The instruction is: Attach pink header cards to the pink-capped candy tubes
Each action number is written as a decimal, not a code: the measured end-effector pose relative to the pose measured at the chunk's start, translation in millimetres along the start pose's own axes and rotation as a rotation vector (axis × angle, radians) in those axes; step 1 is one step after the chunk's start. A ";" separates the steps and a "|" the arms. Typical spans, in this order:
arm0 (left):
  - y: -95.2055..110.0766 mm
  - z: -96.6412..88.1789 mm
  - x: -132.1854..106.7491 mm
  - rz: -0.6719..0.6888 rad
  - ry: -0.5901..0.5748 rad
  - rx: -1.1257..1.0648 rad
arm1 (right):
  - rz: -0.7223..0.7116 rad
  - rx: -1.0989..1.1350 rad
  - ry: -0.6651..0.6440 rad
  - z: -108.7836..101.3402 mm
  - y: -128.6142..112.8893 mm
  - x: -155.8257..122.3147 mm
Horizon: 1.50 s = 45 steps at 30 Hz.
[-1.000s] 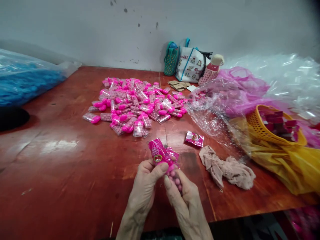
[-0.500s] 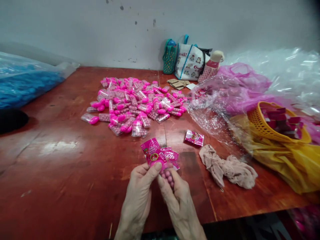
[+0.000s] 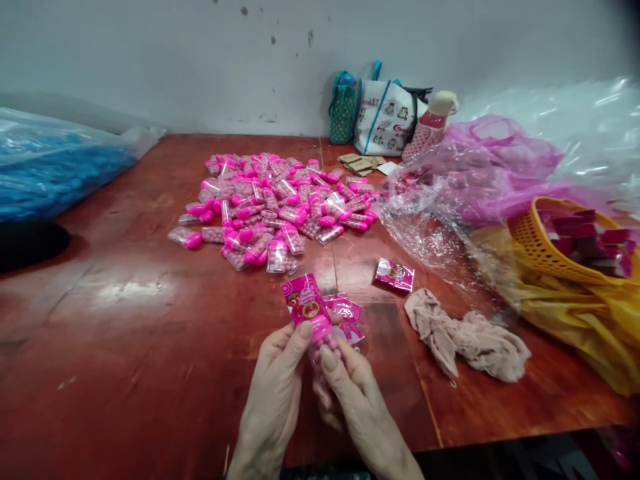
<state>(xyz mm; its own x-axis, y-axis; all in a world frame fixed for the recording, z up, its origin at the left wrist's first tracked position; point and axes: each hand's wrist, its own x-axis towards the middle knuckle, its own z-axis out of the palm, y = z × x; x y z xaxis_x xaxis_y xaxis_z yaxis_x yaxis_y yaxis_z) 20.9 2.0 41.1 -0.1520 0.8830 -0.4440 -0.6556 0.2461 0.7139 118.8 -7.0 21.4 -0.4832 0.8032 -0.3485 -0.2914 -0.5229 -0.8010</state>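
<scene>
Between my hands is a clear candy container (image 3: 315, 353) full of pink balls. Its pink cap end sits at the lower end of a printed pink sleeve (image 3: 303, 293); how far it reaches inside I cannot tell. My left hand (image 3: 275, 373) pinches the sleeve and cap, thumb on top. Fingers of my right hand (image 3: 357, 393) close round the container's lower part, with the thumb pressed on it. Just beyond them, more printed pink sleeves (image 3: 347, 317) lie flat on the table. A wrapped pink pack (image 3: 393, 275) rests to their right.
A heap of capped candy containers (image 3: 270, 207) covers the table's middle. Rightward are a crumpled beige cloth (image 3: 467, 337), a yellow basket (image 3: 537, 237) and plastic bags (image 3: 500, 160). A bag of blue items (image 3: 60, 170) lies left. A white bag (image 3: 383, 120) stands by the wall.
My right thumb has moved up over the container, covering more of the balls. The sleeve stands straighter and sits more apart from the sleeves behind. The view has shifted slightly.
</scene>
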 end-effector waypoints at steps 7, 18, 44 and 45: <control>-18.1 -3.6 -5.1 -0.011 0.051 0.038 | -0.259 -0.398 0.280 6.4 5.4 -3.1; -16.8 -6.2 -9.9 0.064 -0.042 0.121 | -0.438 -0.751 0.532 -11.0 -5.8 -4.2; -15.6 2.9 -26.0 0.048 -0.187 0.463 | -0.287 0.134 0.286 -5.5 -20.9 -4.4; -15.6 3.7 -27.2 0.043 -0.191 0.473 | -0.280 0.149 0.303 -5.8 -23.6 -3.9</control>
<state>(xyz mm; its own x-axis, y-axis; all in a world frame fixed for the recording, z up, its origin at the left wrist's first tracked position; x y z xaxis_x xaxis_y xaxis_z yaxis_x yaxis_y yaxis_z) 38.0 -24.3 44.0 -0.0048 0.9429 -0.3331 -0.2387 0.3224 0.9160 132.4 3.9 38.8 -0.1110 0.9555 -0.2733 -0.5035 -0.2912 -0.8134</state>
